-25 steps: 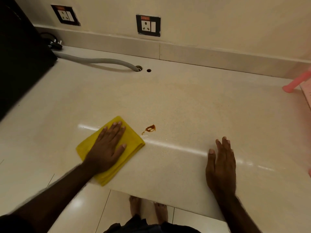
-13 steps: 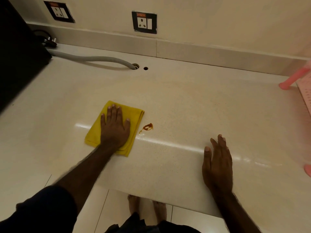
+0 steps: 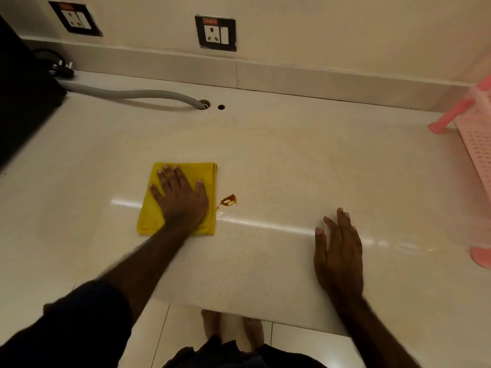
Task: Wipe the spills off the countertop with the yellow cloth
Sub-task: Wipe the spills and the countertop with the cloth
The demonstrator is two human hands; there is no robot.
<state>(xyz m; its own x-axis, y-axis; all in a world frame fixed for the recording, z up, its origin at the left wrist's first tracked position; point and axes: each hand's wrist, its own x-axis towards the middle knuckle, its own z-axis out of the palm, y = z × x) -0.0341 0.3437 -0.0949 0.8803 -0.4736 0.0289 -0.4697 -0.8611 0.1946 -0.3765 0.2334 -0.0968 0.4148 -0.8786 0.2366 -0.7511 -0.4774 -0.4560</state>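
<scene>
A folded yellow cloth (image 3: 151, 216) lies flat on the cream countertop (image 3: 292, 160). My left hand (image 3: 180, 200) presses down on the cloth with fingers spread, palm flat. Just to the right of the cloth's edge is a small brown spill (image 3: 229, 201), with a thin wet streak below it. The cloth does not cover the spill. My right hand (image 3: 338, 253) rests flat on the countertop near the front edge, well to the right of the spill, holding nothing.
A grey corrugated hose (image 3: 138, 94) runs along the back into a hole (image 3: 204, 104). A black appliance (image 3: 24, 102) stands at the left. A pink plastic rack (image 3: 475, 139) stands at the right edge. Two wall sockets (image 3: 215, 33) sit above the backsplash.
My left hand has slid the cloth away from the front edge and to the right, turning it square, so its edge now lies next to the spill. The right hand has stayed put.
</scene>
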